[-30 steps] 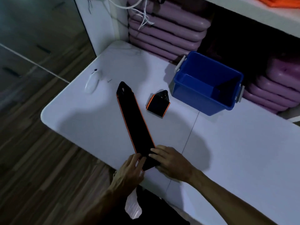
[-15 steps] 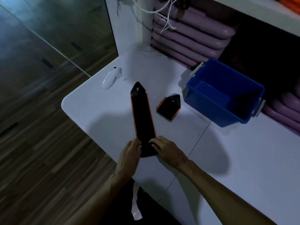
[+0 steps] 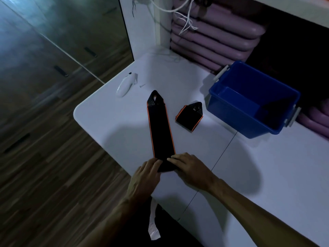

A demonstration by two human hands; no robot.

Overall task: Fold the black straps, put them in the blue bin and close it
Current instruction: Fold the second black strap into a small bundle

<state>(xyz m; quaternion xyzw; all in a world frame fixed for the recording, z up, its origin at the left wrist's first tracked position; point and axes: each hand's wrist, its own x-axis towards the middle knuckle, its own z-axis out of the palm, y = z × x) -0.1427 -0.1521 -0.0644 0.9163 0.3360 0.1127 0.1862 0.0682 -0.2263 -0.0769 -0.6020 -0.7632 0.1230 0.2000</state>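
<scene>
A long black strap (image 3: pixel 160 127) with orange edges lies flat on the white table (image 3: pixel 267 166), its pointed end away from me. My left hand (image 3: pixel 145 179) and my right hand (image 3: pixel 190 168) both grip its near end, which looks rolled or folded under my fingers. A second black strap (image 3: pixel 190 116), folded small, lies to the right of the long one. The blue bin (image 3: pixel 252 100) stands open at the back right, with nothing visible inside it. I see no lid.
A white handheld device (image 3: pixel 125 85) and a small screw (image 3: pixel 142 85) lie near the table's far left corner. Purple cases (image 3: pixel 213 38) are stacked on shelves behind the bin. White cords (image 3: pixel 185 16) hang above. The wooden floor (image 3: pixel 44 157) is left of the table.
The camera view has shifted, so the table sits further right in frame. My hands stay on the strap's near end, and the strap now looks slightly shorter.
</scene>
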